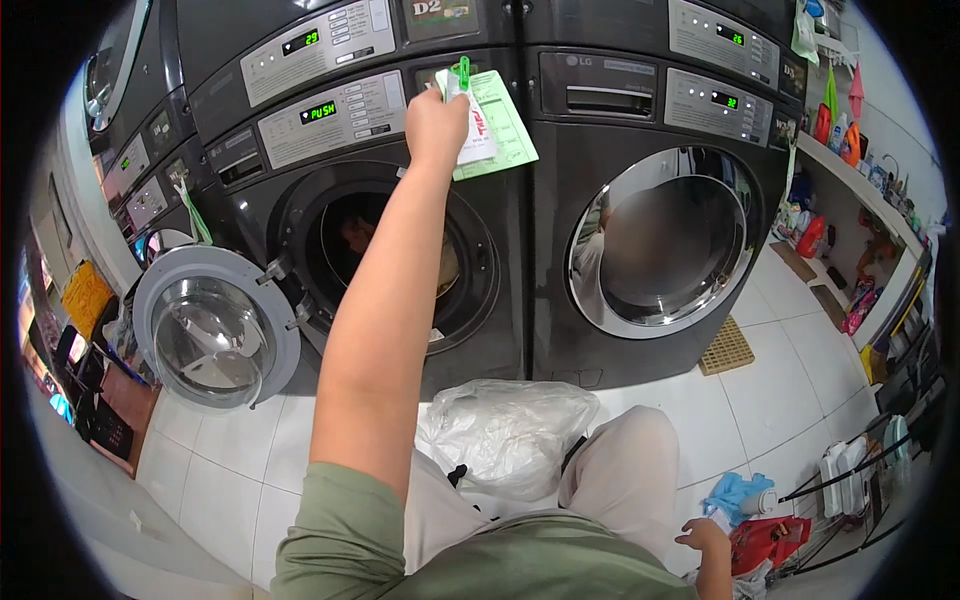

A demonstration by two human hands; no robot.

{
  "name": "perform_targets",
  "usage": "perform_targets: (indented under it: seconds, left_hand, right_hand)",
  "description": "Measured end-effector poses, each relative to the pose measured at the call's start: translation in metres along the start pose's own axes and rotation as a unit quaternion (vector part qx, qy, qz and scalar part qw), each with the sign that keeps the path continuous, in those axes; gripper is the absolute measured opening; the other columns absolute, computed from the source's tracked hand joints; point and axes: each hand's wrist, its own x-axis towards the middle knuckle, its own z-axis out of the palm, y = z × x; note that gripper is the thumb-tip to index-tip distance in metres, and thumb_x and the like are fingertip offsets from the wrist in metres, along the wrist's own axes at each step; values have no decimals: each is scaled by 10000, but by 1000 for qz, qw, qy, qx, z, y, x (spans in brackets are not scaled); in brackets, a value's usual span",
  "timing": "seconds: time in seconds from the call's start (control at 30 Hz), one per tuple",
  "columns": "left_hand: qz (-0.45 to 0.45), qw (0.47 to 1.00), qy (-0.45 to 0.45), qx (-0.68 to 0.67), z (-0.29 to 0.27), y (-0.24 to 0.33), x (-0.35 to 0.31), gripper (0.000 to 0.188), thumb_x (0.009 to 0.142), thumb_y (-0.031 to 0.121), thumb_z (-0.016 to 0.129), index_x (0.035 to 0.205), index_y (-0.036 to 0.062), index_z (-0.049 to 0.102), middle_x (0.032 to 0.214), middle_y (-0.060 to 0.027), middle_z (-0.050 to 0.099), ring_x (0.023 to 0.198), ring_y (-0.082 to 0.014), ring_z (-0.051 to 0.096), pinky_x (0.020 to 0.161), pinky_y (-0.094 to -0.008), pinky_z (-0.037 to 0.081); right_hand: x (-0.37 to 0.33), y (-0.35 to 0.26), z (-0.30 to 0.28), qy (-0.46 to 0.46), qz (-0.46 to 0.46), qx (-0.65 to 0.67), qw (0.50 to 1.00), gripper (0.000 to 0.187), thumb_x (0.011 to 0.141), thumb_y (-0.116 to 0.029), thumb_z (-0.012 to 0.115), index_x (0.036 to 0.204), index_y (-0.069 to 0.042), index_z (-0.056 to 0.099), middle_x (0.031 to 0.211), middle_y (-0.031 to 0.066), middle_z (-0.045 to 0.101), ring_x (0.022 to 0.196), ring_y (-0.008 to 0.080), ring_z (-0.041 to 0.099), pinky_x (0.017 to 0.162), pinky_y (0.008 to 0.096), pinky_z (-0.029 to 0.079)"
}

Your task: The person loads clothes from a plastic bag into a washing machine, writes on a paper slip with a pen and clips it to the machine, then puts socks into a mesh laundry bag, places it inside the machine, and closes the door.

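My left hand (437,130) is raised to the front of a dark washing machine, its fingers closed at the edge of some paper slips. A white slip (478,140) with red print lies over a green paper form (508,125), and a green clothespin (464,73) sits at their top. Below my forearm, the machine's round door (215,330) is swung out to the left; some laundry (447,265) shows in the drum, partly hidden by my arm. Low on the right, my right hand (706,537) is held with loose, apart fingers near a blue cloth or glove (740,497).
A clear plastic bag (505,430) lies on the tiled floor between my knees. The machine on the right (660,250) has its door closed. A red bag (770,543) is beside my right hand. A yellow floor grate (727,348) and a cluttered shelf (860,185) stand farther right.
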Motion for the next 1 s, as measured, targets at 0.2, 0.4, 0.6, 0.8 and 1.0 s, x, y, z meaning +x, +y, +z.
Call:
perform_targets:
  seconds: [0.2, 0.4, 0.6, 0.8, 1.0]
  left_hand:
    - [28, 979, -30, 201, 8, 51, -5, 292, 799, 212, 579, 958, -8, 686, 1012, -245, 659, 967, -404, 630, 848, -460, 495]
    - [23, 987, 11, 161, 33, 52, 8, 270, 793, 154, 588, 920, -70, 667, 1003, -269, 655, 960, -395, 643, 826, -450, 510]
    - [48, 983, 62, 168, 65, 56, 9, 316, 772, 133, 564, 981, -98, 618, 1081, -315, 593, 998, -456, 596, 887, -481, 476]
    - [64, 984, 164, -8, 73, 36, 9, 330, 755, 154, 591, 976, -91, 585, 1009, -271, 631, 980, -431, 601, 857, -451, 453]
    - [119, 986, 90, 78, 49, 37, -14, 162, 822, 8, 477, 962, -63, 517, 992, -291, 579, 988, -472, 550, 842, -508, 436]
  right_hand:
    - [29, 1, 2, 15, 39, 34, 999, 508, 720, -425, 737, 1085, -76, 677, 1062, 185, 667, 1038, 344, 612, 907, 407, 484]
    - [53, -9, 12, 25, 27, 109, 993, 474, 739, -398, 737, 1092, -88, 674, 1089, 182, 661, 1027, 335, 624, 906, 402, 490]
    - [60, 30, 88, -46, 25, 39, 998, 513, 731, -472, 724, 1092, -110, 684, 1072, 173, 669, 1022, 335, 624, 911, 402, 486]
    - [57, 60, 134, -141, 29, 116, 983, 441, 718, -453, 725, 1030, -141, 721, 958, 141, 704, 906, 274, 666, 834, 372, 522]
    - [77, 73, 167, -59, -13, 152, 987, 515, 787, -480, 695, 1087, -62, 665, 1094, 188, 656, 984, 338, 627, 891, 416, 485]
